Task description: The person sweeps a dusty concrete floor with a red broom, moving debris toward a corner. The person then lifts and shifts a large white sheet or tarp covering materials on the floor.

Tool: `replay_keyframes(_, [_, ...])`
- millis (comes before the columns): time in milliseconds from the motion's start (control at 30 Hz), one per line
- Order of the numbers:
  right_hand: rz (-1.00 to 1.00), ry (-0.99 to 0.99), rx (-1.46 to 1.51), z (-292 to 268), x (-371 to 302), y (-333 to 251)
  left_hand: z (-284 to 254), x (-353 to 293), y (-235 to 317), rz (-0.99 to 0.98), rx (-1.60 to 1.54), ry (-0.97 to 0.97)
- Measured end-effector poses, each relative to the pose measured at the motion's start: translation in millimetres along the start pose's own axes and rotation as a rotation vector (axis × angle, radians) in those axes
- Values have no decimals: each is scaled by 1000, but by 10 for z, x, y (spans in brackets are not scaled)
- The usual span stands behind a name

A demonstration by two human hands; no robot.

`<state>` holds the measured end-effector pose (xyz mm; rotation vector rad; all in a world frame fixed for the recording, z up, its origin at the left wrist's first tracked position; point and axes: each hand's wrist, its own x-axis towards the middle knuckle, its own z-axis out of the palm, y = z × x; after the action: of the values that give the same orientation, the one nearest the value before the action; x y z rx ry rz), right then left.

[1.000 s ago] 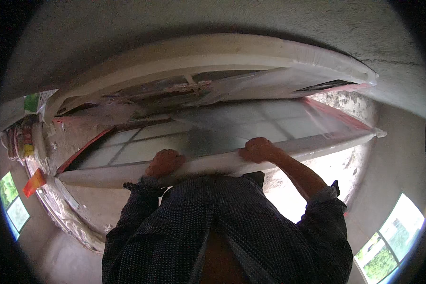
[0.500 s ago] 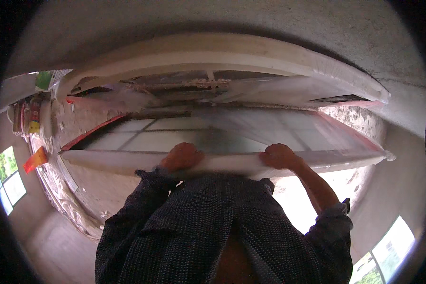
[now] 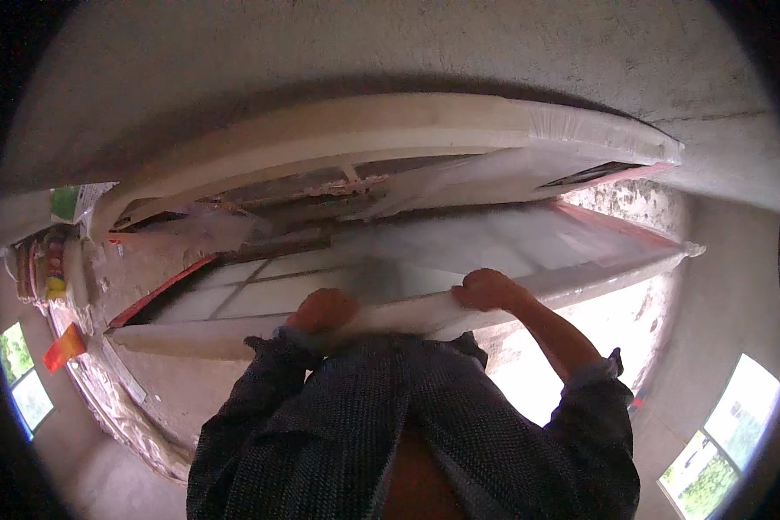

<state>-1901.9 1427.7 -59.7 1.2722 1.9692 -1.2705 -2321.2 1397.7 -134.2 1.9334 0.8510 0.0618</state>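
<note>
A wide glazed window frame (image 3: 208,334), partly wrapped in thin clear plastic film, stands in front of my body. My left hand (image 3: 323,310) is closed over its near top edge, left of the middle. Farther along the same edge, my right hand (image 3: 487,289) grips it with curled fingers. Grid bars and pale panes show through the film, and reddish strips run along both short sides. How far the fingers wrap beneath the edge is hidden.
Beyond it, a second film-wrapped frame (image 3: 425,117) leans at the grey wall (image 3: 494,52). Crumpled wrapped material (image 3: 130,407) and an orange piece (image 3: 64,348) lie to the left, near several stacked sacks (image 3: 56,269). Bright windows (image 3: 711,442) show at both sides.
The whole view has tilted, so the held frame's left end now sits lower and its right end higher. Both hands have kept their hold on the edge.
</note>
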Motion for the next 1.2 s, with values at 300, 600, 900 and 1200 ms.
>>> replay_keyframes(300, [200,-125,11,-16,79,-74,-924,-399,121,-242,236,-369])
replay_keyframes(600, [67,-192,178,-268,202,-579,-1486,-1105,-493,-313,441,-529])
replay_keyframes(900, [111,-30,196,200,170,-444,-1006,-1326,-703,-287,673,-515])
replay_keyframes(1200, [44,-57,164,191,-502,-279,-816,-1441,-275,8,758,-273])
